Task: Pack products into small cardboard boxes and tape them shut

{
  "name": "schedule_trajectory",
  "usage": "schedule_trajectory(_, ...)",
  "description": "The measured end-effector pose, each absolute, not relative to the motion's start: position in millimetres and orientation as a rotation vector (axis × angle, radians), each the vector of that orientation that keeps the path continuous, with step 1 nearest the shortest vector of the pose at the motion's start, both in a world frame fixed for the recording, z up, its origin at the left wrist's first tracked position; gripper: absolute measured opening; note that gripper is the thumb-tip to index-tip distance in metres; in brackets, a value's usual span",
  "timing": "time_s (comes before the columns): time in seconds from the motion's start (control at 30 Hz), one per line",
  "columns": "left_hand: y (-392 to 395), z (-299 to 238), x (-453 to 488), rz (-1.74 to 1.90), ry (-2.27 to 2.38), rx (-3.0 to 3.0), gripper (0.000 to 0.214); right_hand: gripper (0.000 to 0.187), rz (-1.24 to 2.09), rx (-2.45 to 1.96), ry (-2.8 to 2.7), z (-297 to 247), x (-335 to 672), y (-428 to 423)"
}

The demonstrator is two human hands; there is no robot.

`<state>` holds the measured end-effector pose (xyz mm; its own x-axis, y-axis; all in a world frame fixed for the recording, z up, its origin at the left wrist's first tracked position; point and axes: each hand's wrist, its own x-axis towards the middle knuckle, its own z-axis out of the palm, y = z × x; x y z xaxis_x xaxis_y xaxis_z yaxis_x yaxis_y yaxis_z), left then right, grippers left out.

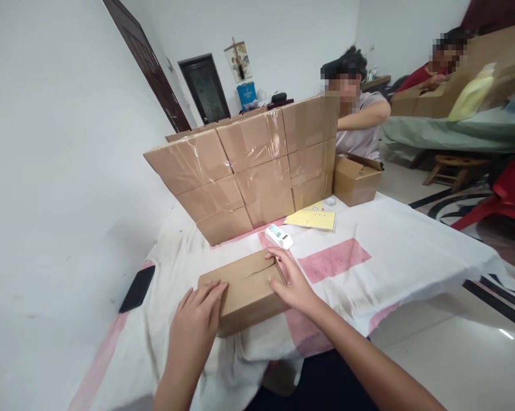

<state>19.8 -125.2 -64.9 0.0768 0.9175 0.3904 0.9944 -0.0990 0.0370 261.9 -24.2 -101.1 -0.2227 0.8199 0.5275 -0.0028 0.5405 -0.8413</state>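
Note:
A small brown cardboard box lies on the cloth-covered table right in front of me, its top flaps folded shut. My left hand rests flat on the box's near left corner, fingers stretched out. My right hand presses down on the right end of the top flaps, fingers laid flat along the seam. Neither hand grips anything.
A wall of taped cardboard boxes stands behind. A white tape dispenser, yellow sheets, a tape roll and an open box lie beyond my hands. A black phone sits left. Two other people sit at the back right.

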Motion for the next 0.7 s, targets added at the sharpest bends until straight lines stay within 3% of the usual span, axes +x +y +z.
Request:
schedule_trajectory(0.1, -130.9, -73.2, 24.0, -0.461, -1.907, -2.103, 0.046, 0.028, 0.961, -0.775, -1.550, -98.2, 281.0, 8.9)
schedule_trajectory(0.27, -128.0, -77.4, 25.6, -0.475, -1.877, -2.121, 0.054, 0.022, 1.252, -1.424, -1.420, -92.9, 300.0, 100.6)
schedule_trajectory(0.53, -127.4, -79.6, 24.2, -0.470, -1.802, -2.111, 0.056, 0.009, 1.582, -1.711, -1.505, -94.6, 282.1, 161.6)
schedule_trajectory(0.7, -129.3, -81.6, 20.0, -0.419, -1.776, -2.103, 0.061, 0.030, 1.638, -1.807, -1.507, -96.2, 271.3, 164.6)
